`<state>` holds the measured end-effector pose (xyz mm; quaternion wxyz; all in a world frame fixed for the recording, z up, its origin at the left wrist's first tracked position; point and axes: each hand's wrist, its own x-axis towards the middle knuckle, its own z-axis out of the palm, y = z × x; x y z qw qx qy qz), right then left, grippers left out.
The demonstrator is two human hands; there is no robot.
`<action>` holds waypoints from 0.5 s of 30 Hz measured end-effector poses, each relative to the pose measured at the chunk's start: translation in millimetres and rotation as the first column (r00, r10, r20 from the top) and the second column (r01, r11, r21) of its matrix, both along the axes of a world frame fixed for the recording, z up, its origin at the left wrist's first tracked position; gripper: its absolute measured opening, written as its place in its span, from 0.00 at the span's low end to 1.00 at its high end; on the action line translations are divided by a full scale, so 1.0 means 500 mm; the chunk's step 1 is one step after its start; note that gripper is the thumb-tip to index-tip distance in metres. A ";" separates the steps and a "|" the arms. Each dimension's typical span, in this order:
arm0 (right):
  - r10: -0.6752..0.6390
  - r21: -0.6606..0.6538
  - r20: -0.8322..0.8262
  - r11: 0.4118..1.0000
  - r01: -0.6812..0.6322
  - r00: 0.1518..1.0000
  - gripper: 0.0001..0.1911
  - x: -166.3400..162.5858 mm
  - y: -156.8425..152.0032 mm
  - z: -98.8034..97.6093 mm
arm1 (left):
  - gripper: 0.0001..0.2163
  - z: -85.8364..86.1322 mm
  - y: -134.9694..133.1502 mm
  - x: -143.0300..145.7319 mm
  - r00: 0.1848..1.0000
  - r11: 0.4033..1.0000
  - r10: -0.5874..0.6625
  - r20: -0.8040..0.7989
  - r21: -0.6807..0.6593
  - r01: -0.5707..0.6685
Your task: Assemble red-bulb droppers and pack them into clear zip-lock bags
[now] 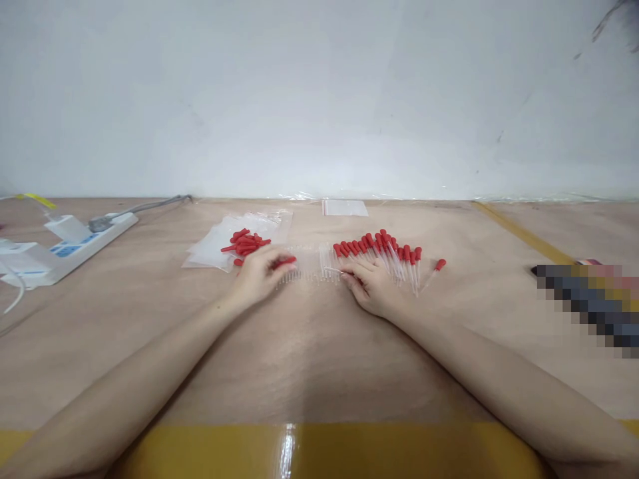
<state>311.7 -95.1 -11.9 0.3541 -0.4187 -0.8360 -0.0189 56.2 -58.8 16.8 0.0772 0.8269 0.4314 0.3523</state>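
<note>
pinching a red bulb (pixel 288 261) in the left hand (pixel 258 273), pinching a thin clear tube (pixel 331 269) in the right hand (pixel 373 287), near a row of clear tubes (pixel 307 261) mid-table, between loose red bulbs (pixel 245 245) and red-capped droppers (pixel 383 237) at right

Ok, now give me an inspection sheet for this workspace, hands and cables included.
Surface: brown table, yellow band along the near edge.
Job's things: red bulbs piled at left; clear tubes in the middle; capped droppers at right.
Clutter: bags under the bulbs; small bag near the wall; power strip at left; pixelated object at right, unidentifiable.
Left hand: pinching a red bulb.
Right hand: fingertips at the tubes, grip unclear.
Cables: grey cable from the strip; white cable at far left.
Surroundings: pale wall, dark marks upper right.
</note>
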 end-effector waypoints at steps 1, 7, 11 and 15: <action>0.005 0.003 0.003 1.000 -0.005 1.000 0.10 0.001 0.001 -0.001 | 0.08 -0.009 -0.011 0.018 0.998 0.998 -0.056 -0.029 0.006 0.056; 0.036 0.036 0.068 0.999 -0.039 0.997 0.11 -0.007 0.007 -0.006 | 0.07 -0.029 -0.027 0.057 0.991 0.990 -0.130 -0.014 0.051 0.130; 0.027 0.043 0.059 0.999 -0.029 0.998 0.11 -0.014 0.012 -0.003 | 0.06 -0.028 -0.024 0.056 0.987 0.987 -0.161 0.003 0.022 0.161; 0.061 0.022 0.049 0.998 -0.062 0.997 0.10 -0.015 0.011 -0.003 | 0.07 -0.036 -0.029 0.061 0.980 0.981 -0.191 0.054 -0.031 0.193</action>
